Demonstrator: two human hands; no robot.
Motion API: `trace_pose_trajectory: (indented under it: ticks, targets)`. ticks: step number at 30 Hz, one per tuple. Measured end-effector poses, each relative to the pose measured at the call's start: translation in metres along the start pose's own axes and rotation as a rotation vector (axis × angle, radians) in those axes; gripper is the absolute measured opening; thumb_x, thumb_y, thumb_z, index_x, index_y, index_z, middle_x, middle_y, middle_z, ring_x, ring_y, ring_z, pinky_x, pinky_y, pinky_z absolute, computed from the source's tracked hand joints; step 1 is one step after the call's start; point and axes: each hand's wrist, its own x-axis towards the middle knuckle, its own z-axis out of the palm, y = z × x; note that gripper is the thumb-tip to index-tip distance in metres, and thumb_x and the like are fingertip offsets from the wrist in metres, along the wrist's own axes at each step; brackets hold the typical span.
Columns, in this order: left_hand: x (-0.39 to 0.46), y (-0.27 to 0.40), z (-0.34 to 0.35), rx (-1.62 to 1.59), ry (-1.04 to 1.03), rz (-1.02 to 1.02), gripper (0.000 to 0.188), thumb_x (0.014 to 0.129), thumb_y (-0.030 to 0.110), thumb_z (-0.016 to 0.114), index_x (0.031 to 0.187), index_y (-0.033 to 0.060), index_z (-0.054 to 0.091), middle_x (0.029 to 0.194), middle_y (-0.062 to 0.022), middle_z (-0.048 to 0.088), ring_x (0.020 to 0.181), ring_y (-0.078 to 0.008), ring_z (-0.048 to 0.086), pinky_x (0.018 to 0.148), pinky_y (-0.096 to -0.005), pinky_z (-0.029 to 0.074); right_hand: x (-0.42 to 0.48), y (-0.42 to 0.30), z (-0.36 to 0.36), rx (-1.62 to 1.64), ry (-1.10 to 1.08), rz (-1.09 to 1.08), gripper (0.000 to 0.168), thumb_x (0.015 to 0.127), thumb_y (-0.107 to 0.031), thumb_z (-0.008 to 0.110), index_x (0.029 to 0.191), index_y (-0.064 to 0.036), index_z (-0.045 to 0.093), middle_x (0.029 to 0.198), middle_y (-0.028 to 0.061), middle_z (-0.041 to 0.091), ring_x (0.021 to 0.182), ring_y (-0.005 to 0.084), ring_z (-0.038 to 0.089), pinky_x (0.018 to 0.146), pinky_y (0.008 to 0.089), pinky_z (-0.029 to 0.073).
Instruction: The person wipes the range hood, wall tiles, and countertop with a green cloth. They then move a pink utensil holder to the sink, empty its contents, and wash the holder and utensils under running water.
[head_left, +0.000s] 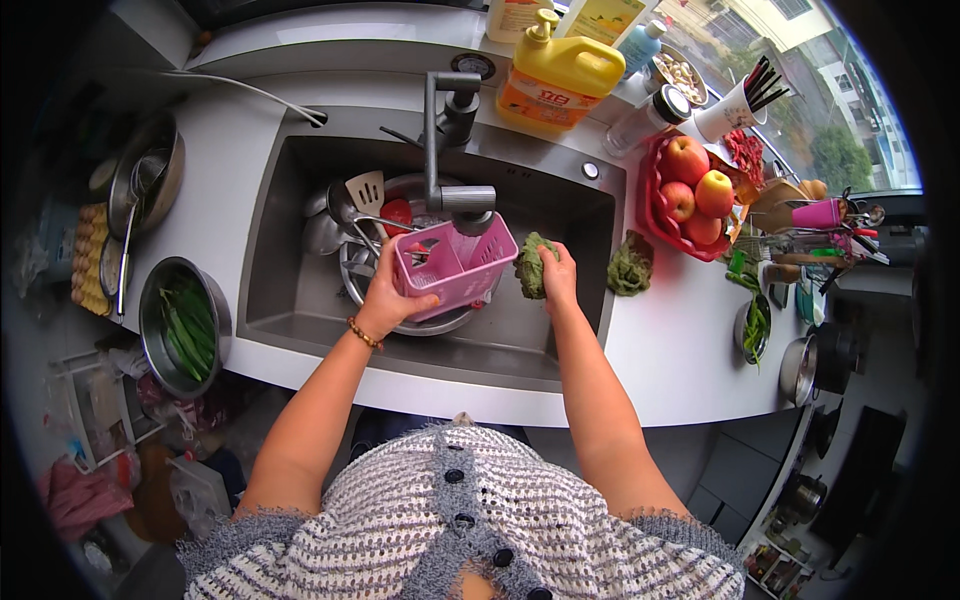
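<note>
A pink plastic utensil caddy (450, 289), divided inside and pierced with holes, is gripped at its left end by my left hand (386, 296). It is tilted under the head of the grey faucet (461, 199), over the sink (540, 334). To its right my right hand (561, 274) holds a crumpled green scrubbing cloth (533, 266), a little apart from the caddy. Below the caddy sits a metal basin (435, 328), partly hidden. Ladles (324, 232), a slotted spatula (366, 191) and a red utensil (396, 216) lie in and beside it.
A second green cloth (631, 264) lies right of the sink, near a red basket (646, 199) of apples. A yellow detergent jug (559, 82) and a glass jar (637, 124) stand behind. At left, a steel bowl (217, 300) holds green vegetables (184, 330), beside an egg tray (90, 262).
</note>
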Motion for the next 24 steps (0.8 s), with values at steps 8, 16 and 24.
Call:
trace_pose_trajectory:
  ticks: [8,16,24]
  targets:
    - [0.021,0.001,-0.007,0.405,0.0,0.224,0.094,0.052,0.004,0.082,0.131,0.0114,0.033,0.128,-0.0111,0.039,0.126,-0.0293,0.037,0.104,-0.0373,0.033,-0.005,0.005,0.005,0.077,-0.061,-0.005,0.023,0.087,-0.019,0.057,0.103,-0.003,0.057,0.085,0.004,0.061,0.076,0.0099,0.055,0.066,0.0258,0.045]
    - [0.019,-0.001,-0.008,0.478,-0.019,0.223,0.091,0.052,0.005,0.08,0.129,0.0079,0.033,0.127,-0.0136,0.04,0.128,-0.0341,0.033,0.108,-0.0406,0.027,-0.01,-0.004,-0.019,0.341,-0.015,0.031,0.025,0.091,-0.02,0.051,0.109,-0.003,0.054,0.099,0.0048,0.06,0.089,0.0152,0.058,0.078,0.0293,0.047]
    - [0.036,-0.011,0.009,0.654,-0.036,0.339,0.087,0.051,0.01,0.081,0.126,0.0079,0.036,0.122,-0.0126,0.042,0.117,-0.033,0.039,0.103,-0.0409,0.032,-0.014,-0.025,-0.043,0.575,-0.146,0.093,0.029,0.091,-0.021,0.047,0.114,-0.004,0.052,0.105,0.0068,0.06,0.096,0.0198,0.058,0.086,0.0347,0.047]
